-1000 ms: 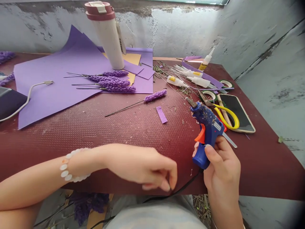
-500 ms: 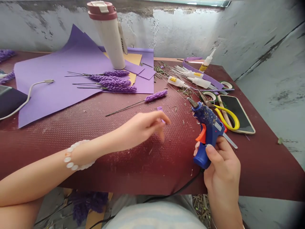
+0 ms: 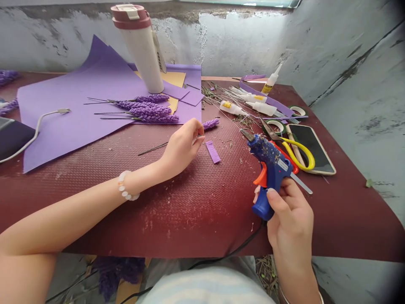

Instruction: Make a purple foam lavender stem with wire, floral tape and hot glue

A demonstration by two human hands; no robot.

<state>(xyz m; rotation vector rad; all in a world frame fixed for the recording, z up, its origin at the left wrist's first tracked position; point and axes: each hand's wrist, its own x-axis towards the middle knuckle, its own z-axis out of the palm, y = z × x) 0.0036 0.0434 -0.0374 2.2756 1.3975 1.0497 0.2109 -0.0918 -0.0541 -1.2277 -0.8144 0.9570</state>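
Note:
My right hand (image 3: 289, 215) grips a blue hot glue gun (image 3: 268, 169) by its handle. The gun's metal nozzle points up and left, and a clear glue stick juts from its back. My left hand (image 3: 182, 147) hovers over a purple lavender stem (image 3: 211, 124) that lies on the table, covering its middle. The left fingers are curled together in a pinch; what is between them, if anything, cannot be made out. Just right of those fingertips lies a small purple paper strip (image 3: 212, 152).
Several lavender stems (image 3: 148, 110) rest on purple paper sheets (image 3: 69, 105) near a white tumbler (image 3: 142, 59). Glue bottles (image 3: 234, 107), yellow-handled scissors (image 3: 299, 154), green tape (image 3: 276, 126) and a phone (image 3: 316, 147) lie to the right. A black cord (image 3: 243, 245) trails over the table's front edge.
My left hand has moved up and away from the paper strip to the lavender stem, its fingers curling in. The glue gun stays in my right hand, nearly still.

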